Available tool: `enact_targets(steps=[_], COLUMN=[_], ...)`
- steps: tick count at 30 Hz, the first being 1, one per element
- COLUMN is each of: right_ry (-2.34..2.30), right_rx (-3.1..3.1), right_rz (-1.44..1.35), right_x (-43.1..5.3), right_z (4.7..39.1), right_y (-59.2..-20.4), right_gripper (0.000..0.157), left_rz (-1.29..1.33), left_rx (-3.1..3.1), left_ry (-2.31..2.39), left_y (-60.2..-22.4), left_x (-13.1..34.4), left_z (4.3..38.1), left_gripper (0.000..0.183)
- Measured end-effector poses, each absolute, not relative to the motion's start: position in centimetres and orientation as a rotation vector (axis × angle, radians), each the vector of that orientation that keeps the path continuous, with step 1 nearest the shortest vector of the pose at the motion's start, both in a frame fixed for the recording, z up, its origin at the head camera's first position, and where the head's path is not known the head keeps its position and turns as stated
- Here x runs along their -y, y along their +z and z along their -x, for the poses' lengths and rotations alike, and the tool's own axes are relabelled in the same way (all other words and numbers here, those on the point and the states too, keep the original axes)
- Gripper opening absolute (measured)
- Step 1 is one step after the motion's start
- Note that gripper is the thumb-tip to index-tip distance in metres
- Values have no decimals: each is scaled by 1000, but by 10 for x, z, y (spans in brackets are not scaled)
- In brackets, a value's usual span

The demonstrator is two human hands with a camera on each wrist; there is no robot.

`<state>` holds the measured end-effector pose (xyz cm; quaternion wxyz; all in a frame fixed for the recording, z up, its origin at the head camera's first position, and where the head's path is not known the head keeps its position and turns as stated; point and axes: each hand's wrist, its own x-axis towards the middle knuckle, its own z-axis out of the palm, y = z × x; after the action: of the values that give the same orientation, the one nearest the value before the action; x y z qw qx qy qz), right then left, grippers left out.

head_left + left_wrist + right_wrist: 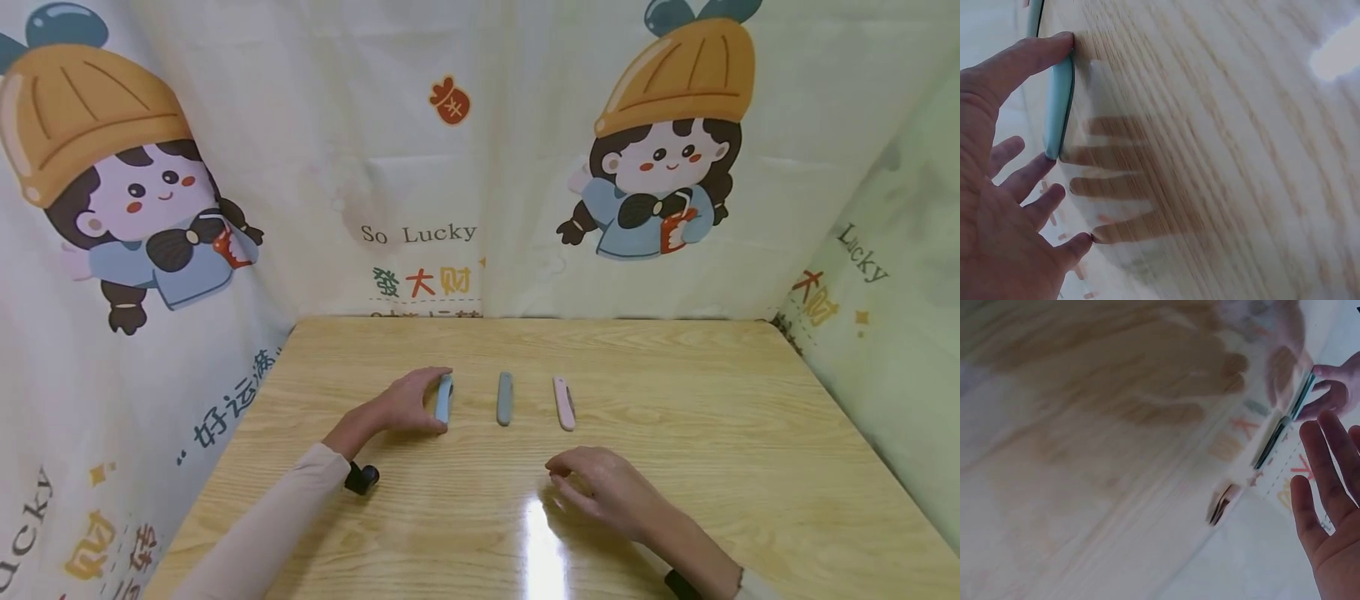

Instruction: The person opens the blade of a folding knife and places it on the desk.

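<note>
While the left hand [408,403] pinches the blue tool [444,402] endwise, its long axis points forward from the thumb; the right hand [602,490] hangs relaxed.

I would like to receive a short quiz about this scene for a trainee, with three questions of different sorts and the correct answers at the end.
1. True or false: the right hand holds nothing.
2. Multiple choice: in the head view, which slim item is in the middle of the row?
A) the pink item
B) the grey item
C) the light blue item
3. Fill the gap: the left hand has the ___ item between its thumb and fingertips.

Key:
1. True.
2. B.
3. Light blue: this is the light blue item.
</note>
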<state>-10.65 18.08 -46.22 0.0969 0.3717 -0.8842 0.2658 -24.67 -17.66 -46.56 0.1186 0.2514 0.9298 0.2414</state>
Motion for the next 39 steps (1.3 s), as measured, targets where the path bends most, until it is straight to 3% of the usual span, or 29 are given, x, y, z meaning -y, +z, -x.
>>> enact_targets(steps=[6,19,26,39], right_ry=[809,753,760,751], right_rx=[2634,2570,2493,2354], right_rz=[-1109,-1090,-1134,-1281], right_x=[-171,-161,-152,-135], right_z=[108,112,115,124], right_y=[-460,-460,-461,-462], right_gripper=[11,9,8,30], left_rz=[-704,-954,-963,-1077], left_rx=[-2755,-2836,-2743,-2682], left_ry=[691,504,703,640], left_y=[-462,-443,-438,-432], left_x=[176,158,150,121], left_z=[241,217,199,174], left_gripper=[97,88,87,86])
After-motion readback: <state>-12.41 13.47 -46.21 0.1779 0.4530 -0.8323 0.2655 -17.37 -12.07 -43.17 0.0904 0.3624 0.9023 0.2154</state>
